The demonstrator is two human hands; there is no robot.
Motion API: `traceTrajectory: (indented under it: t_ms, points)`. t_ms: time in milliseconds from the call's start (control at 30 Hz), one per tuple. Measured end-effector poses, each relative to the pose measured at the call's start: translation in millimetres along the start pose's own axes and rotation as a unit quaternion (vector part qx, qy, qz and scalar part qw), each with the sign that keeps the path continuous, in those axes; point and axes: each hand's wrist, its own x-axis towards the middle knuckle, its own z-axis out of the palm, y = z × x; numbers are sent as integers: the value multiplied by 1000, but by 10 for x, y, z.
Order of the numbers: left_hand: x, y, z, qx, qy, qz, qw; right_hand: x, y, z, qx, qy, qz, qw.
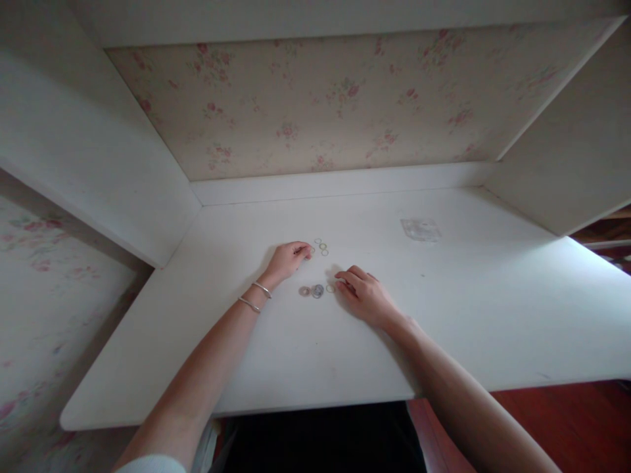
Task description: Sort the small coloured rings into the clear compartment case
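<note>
My left hand (289,259) has thumb and forefinger pinched together at a small thin ring (312,250) on the white desk. Right beside those fingertips lie several more thin rings, among them a pale ring (318,241), a yellowish ring (323,247) and another pale ring (325,253). My right hand (363,293) rests on the desk, fingers loosely bent and apart, with nothing visible in them. Just left of its fingertips is a gold-coloured ring (330,288). Farther left sit a grey metallic cluster of rings (318,291) and a coppery cluster of rings (305,291).
A clear plastic bag (420,230) lies toward the back right of the white desk (276,368). Floral wallpaper (315,105) fills the back, above a low ledge (340,182). White side panels (98,131) stand at left and right. The desk's front edge is near my body.
</note>
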Motion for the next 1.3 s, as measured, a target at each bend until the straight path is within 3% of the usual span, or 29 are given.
traceTrajectory:
  t_ms: [133, 300, 467, 633, 733, 1067, 1300]
  points:
    - [-3, 11, 0, 12, 19, -13, 1000, 0, 7, 2, 0, -3, -1, 1000]
    - [12, 21, -24, 55, 45, 31, 997, -4, 10, 8, 3, -2, -3, 1000]
    - [-77, 194, -62, -20, 0, -17, 1000, -4, 10, 7, 15, 3, 0, 1000]
    - [-210, 481, -31, -4, -99, 24, 995, 4, 0, -13, 27, 3, 1, 1000]
    - [-249, 559, 34, 43, -129, 52, 989, 10, -18, -40, 38, 2, 11, 999]
    - [-238, 604, 94, 186, -179, 99, 961, 16, -43, -42, 58, 23, 32, 998]
    - [-227, 527, 175, 182, -154, 101, 966, 15, -36, -26, 40, 19, 14, 999]
